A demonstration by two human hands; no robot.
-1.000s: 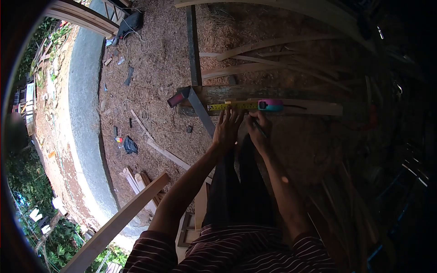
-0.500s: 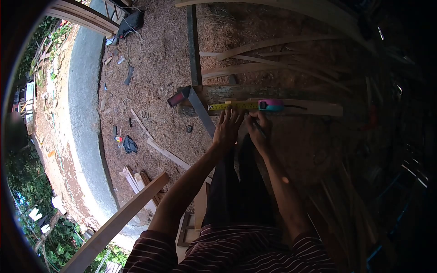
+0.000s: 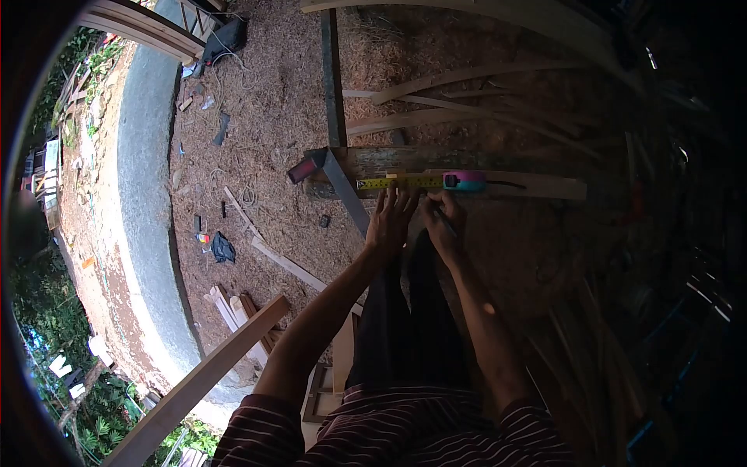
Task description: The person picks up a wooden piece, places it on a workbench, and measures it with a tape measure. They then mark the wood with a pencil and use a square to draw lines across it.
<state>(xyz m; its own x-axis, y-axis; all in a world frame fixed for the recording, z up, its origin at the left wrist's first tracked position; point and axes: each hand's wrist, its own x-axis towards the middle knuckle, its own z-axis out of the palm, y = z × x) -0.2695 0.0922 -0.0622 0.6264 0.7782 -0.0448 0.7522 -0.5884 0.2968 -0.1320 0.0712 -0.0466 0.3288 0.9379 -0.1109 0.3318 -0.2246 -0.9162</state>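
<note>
A tape measure (image 3: 464,181) with a pink and teal case lies on a narrow wooden strip (image 3: 548,187), its yellow blade (image 3: 373,184) drawn out to the left. My left hand (image 3: 389,222) rests with fingers stretched, its fingertips at the blade's lower edge. Close beside it, my right hand (image 3: 447,226) is closed around a thin pencil (image 3: 449,224), with the fingertips near the strip just below the case. A try square (image 3: 342,191) lies left of the blade, its metal arm slanting down toward my left wrist.
Under the strip is a weathered plank (image 3: 436,158). Thin curved wood offcuts (image 3: 475,80) lie beyond it on sawdust-covered ground. A long timber (image 3: 198,381) slants up at lower left. A black plastic bag (image 3: 222,247) and a concrete kerb (image 3: 148,179) are farther left.
My right hand's grip and the pencil's tilt have shifted slightly. My left hand, the tape measure and the square look the same.
</note>
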